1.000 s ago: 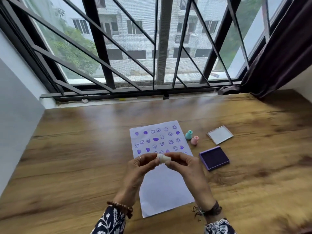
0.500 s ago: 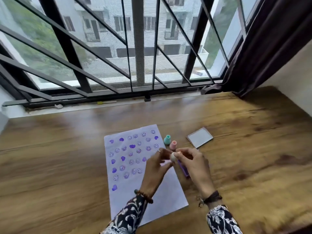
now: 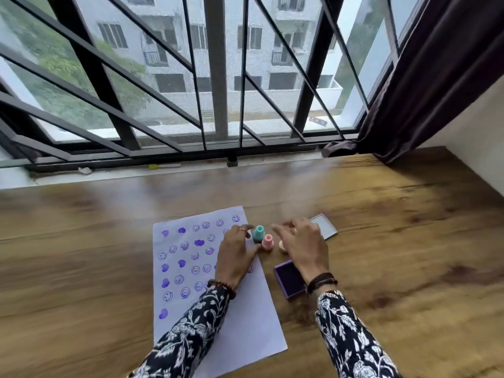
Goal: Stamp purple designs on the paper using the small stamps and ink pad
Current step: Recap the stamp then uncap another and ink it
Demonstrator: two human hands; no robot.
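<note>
A white paper [image 3: 253,323] lies on the wooden table, its upper half covered with purple smiley and heart prints. Just right of its top corner stand a teal stamp [image 3: 258,232] and a pink stamp [image 3: 267,241]. A cream stamp [image 3: 282,245] sits on the table next to the pink one, partly under my right hand [image 3: 302,246], whose fingers are spread above it. My left hand [image 3: 234,255] rests open on the paper's right edge, fingertips beside the teal stamp. The open purple ink pad [image 3: 287,279] lies under my right wrist.
The ink pad's clear lid [image 3: 326,227] lies beyond my right hand. A barred window [image 3: 218,77] and its sill run along the table's far edge. A dark curtain [image 3: 425,77] hangs at the right, beside a white wall.
Both hands held the cream stamp up together; now it stands on the table by the pink stamp, and my hands have parted and dropped to the table. The view shifted right.
</note>
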